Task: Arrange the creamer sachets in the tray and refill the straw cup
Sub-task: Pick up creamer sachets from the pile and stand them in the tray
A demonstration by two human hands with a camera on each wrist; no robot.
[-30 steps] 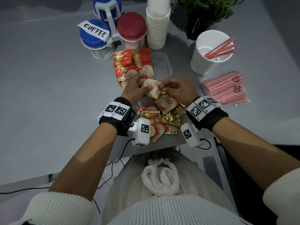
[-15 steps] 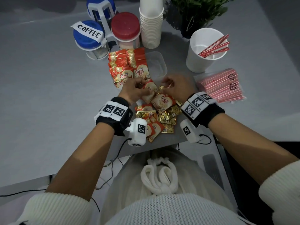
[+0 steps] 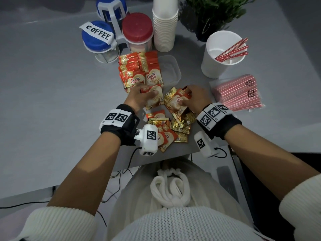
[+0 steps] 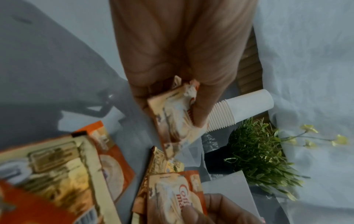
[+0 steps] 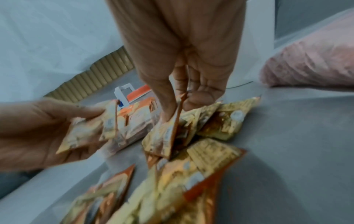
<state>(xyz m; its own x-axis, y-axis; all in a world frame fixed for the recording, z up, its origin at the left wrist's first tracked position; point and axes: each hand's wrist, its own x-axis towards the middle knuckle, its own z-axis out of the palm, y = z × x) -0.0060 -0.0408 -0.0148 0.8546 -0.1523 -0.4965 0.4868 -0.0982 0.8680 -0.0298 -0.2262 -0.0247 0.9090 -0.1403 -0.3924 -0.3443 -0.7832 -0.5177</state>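
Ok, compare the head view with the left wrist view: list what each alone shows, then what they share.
Head view only: the jars, one labelled COFFEE, the straw cup, the bag of straws, the tray with its sachet rows, and both wrist cameras.

Left wrist view only: the underside of the left hand gripping its sachet.

Both: that sachet, the loose pile, the cup stack, the plant, and the right hand on another sachet.
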